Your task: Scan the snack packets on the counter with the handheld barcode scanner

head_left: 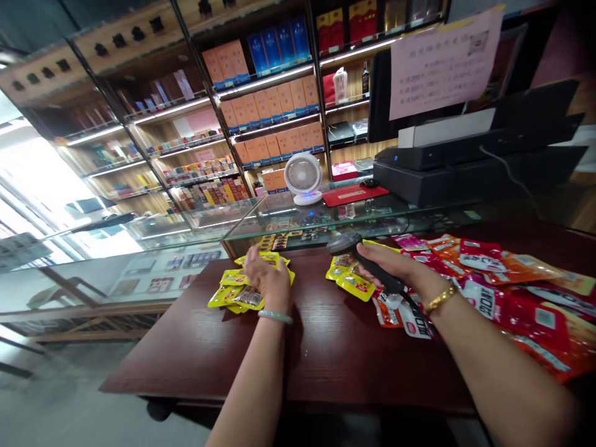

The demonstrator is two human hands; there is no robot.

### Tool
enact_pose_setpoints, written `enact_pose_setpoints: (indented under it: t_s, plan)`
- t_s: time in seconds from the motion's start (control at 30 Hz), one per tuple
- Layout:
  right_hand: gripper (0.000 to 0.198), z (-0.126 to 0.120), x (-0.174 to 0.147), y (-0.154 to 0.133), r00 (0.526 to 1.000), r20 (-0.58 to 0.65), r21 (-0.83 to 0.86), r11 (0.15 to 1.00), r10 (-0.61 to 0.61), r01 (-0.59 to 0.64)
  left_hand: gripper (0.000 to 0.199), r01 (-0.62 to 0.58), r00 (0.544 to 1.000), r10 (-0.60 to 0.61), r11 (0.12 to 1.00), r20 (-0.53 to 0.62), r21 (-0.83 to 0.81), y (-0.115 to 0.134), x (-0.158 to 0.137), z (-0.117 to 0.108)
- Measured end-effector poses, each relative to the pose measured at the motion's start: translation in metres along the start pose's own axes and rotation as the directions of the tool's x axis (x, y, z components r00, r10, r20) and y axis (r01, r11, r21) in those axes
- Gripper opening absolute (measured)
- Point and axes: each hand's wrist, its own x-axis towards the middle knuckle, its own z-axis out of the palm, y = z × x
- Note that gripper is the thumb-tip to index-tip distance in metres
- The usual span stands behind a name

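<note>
My right hand (384,261) is wrapped round the black handle of a barcode scanner (344,243), whose head points left above the table. Just under the scanner lies a small group of yellow snack packets (356,287). My left hand (266,273), with a pale bangle at the wrist, is over another pile of yellow snack packets (233,295) on the left. Its fingers are apart and seem to hold nothing, though the packets behind them are partly hidden. Red and orange snack packets (484,267) are heaped beside and beyond my right forearm.
The dark red wooden table (195,354) meets a glass display case (261,226) at the back. On the glass stand a white fan (303,177) and a red mat (356,195). A black cash-register setup (428,167) is at right. Stocked shelves (274,105) line the wall.
</note>
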Motion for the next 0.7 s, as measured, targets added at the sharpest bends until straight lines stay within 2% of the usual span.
enact_pose_setpoints:
  t_s: [0.07, 0.1, 0.17, 0.27, 0.37, 0.47, 0.53, 0.6, 0.63, 0.7]
  plan:
    - [0.055, -0.001, -0.001, -0.001, 1.000, -0.010, 0.003, 1.000, -0.006, 0.006, 0.041, -0.131, 0.991, 0.131, 0.991, 0.038, 0.011, 0.015, -0.015, 0.009]
    - [0.055, -0.001, -0.002, -0.003, 1.000, -0.013, 0.005, 1.000, -0.007, 0.007, 0.037, -0.191, 0.976, 0.189, 0.982, 0.103, 0.006, 0.022, -0.022, 0.015]
    - [0.055, -0.002, -0.004, -0.005, 1.000, -0.019, 0.011, 1.000, -0.004, 0.004, 0.033, -0.290, 0.914, 0.284, 0.957, 0.290, -0.021, 0.031, -0.035, 0.028]
    - [0.055, -0.002, -0.005, -0.007, 1.000, -0.020, 0.017, 1.000, -0.002, 0.003, 0.042, -0.362, 0.829, 0.319, 0.932, 0.460, 0.005, 0.040, -0.047, 0.040]
    - [0.056, -0.003, -0.005, -0.007, 1.000, -0.010, 0.007, 1.000, -0.010, 0.010, 0.052, -0.418, 0.786, 0.324, 0.906, 0.527, 0.066, 0.052, -0.050, 0.047]
    - [0.056, -0.005, -0.004, -0.006, 1.000, 0.001, 0.011, 1.000, -0.028, 0.028, 0.054, -0.440, 0.745, 0.305, 0.893, 0.594, 0.094, 0.068, -0.048, 0.054]
    - [0.056, -0.006, -0.004, -0.006, 0.999, -0.006, 0.019, 0.999, -0.039, 0.039, 0.049, -0.408, 0.697, 0.272, 0.912, 0.664, 0.055, 0.075, -0.043, 0.061]
    - [0.056, -0.009, -0.005, -0.006, 0.999, -0.024, 0.009, 0.999, -0.034, 0.034, 0.038, -0.293, 0.653, 0.249, 0.954, 0.715, -0.065, 0.073, -0.038, 0.068]
    - [0.057, -0.011, -0.005, -0.007, 0.999, -0.035, 0.004, 1.000, -0.030, 0.030, 0.033, -0.206, 0.649, 0.246, 0.968, 0.720, -0.145, 0.069, -0.035, 0.070]
    - [0.057, -0.014, -0.006, -0.008, 0.998, -0.056, 0.008, 1.000, -0.030, 0.030, 0.024, -0.025, 0.690, 0.240, 0.951, 0.683, -0.309, 0.055, -0.029, 0.071]
